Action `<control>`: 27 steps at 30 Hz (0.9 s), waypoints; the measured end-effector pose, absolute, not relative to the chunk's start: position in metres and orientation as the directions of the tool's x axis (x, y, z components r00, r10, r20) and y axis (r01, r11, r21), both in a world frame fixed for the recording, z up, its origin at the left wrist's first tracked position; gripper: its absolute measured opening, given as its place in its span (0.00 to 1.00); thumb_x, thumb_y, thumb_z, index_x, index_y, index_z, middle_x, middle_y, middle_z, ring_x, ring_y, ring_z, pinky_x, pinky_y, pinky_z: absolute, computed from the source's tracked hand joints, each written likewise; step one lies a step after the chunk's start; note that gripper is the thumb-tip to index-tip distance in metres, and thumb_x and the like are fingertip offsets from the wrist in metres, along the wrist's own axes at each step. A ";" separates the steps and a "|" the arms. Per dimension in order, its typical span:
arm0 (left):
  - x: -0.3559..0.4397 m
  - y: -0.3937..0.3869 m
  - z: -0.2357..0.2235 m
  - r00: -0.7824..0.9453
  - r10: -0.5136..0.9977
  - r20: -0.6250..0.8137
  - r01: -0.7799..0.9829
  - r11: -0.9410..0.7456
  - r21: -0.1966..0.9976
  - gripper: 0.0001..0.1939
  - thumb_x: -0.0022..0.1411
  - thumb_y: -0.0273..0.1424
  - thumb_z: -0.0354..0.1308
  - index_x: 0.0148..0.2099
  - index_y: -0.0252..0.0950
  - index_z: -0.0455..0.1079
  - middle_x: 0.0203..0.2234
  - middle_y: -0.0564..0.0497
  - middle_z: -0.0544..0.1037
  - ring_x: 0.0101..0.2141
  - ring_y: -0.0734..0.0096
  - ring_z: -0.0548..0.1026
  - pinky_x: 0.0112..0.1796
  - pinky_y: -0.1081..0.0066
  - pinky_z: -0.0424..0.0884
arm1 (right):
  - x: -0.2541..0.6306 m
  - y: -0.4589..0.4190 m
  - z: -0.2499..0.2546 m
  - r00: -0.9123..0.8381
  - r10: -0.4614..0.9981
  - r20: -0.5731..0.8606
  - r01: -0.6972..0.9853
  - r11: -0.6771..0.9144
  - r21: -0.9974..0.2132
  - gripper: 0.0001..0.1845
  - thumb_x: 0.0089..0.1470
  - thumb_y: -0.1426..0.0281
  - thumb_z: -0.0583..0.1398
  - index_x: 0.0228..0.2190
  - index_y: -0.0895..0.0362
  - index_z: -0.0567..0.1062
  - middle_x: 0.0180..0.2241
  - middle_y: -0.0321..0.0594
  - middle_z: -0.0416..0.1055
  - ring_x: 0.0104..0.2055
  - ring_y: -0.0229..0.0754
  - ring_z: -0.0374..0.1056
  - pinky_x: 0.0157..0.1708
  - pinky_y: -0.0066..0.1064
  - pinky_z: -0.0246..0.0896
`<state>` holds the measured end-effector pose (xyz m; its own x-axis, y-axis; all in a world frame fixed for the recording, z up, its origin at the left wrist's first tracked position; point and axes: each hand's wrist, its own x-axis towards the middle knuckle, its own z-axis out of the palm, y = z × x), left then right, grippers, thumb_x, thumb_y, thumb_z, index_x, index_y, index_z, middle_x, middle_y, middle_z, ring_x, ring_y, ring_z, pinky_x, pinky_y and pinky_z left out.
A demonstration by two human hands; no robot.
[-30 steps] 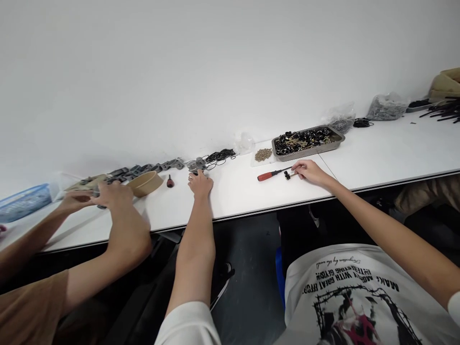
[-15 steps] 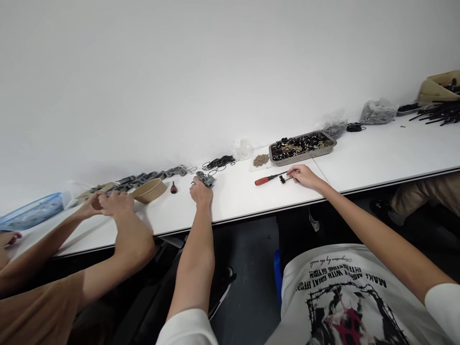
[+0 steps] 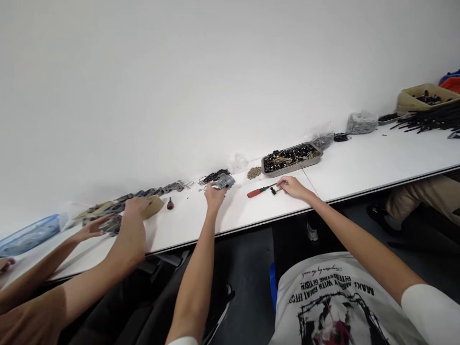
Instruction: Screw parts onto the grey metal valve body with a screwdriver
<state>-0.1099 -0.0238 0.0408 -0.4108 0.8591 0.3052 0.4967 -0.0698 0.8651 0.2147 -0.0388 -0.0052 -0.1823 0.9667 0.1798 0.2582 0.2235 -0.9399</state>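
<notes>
Workshop, likely small-parts assembly. Long white counter (image 3: 244, 210) against plain wall (image 3: 230, 86); along it, metal tray (image 3: 292, 168) of black and brass-coloured parts, pile of small brass-coloured pieces (image 3: 254, 173), red-handled screwdriver (image 3: 256, 192), row of grey castings (image 3: 158, 190), black rings (image 3: 215, 176), bagged parts (image 3: 361, 123), bins (image 3: 404, 99) at far right. Several people seated side by side.

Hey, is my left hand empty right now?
No, your left hand is gripping a grey part that sticks out past the fingertips.
</notes>
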 end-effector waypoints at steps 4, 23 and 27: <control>-0.046 -0.038 0.056 -0.205 0.967 0.153 0.057 -0.145 0.988 0.17 0.49 0.29 0.71 0.36 0.37 0.65 0.22 0.52 0.76 0.19 0.71 0.73 0.26 0.67 0.74 | 0.213 -0.039 -0.005 -0.113 0.976 0.185 0.188 0.203 -0.961 0.12 0.57 0.83 0.55 0.33 0.59 0.76 0.28 0.37 0.73 0.24 0.33 0.66 0.30 0.27 0.62; 0.103 -0.070 0.078 0.448 0.826 0.342 0.791 -0.545 0.279 0.15 0.50 0.16 0.61 0.38 0.40 0.73 0.32 0.48 0.81 0.36 0.55 0.80 0.32 0.68 0.65 | 0.293 -0.063 0.020 0.021 0.987 0.158 0.173 0.152 -0.973 0.07 0.59 0.73 0.58 0.40 0.56 0.74 0.32 0.35 0.71 0.25 0.35 0.68 0.26 0.26 0.64; 0.104 -0.070 0.070 0.347 0.886 0.308 0.716 -0.462 0.524 0.17 0.46 0.16 0.64 0.37 0.39 0.70 0.28 0.49 0.80 0.31 0.57 0.80 0.30 0.69 0.67 | 0.292 -0.072 0.015 0.014 0.996 0.092 0.075 0.090 -0.993 0.12 0.63 0.63 0.58 0.47 0.54 0.71 0.36 0.39 0.72 0.28 0.39 0.72 0.26 0.29 0.68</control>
<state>0.1045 -0.0704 0.0697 0.3467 0.8859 0.3081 0.7156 -0.4622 0.5237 0.2916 -0.0717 0.0150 0.0136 0.9957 0.0916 0.0749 0.0904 -0.9931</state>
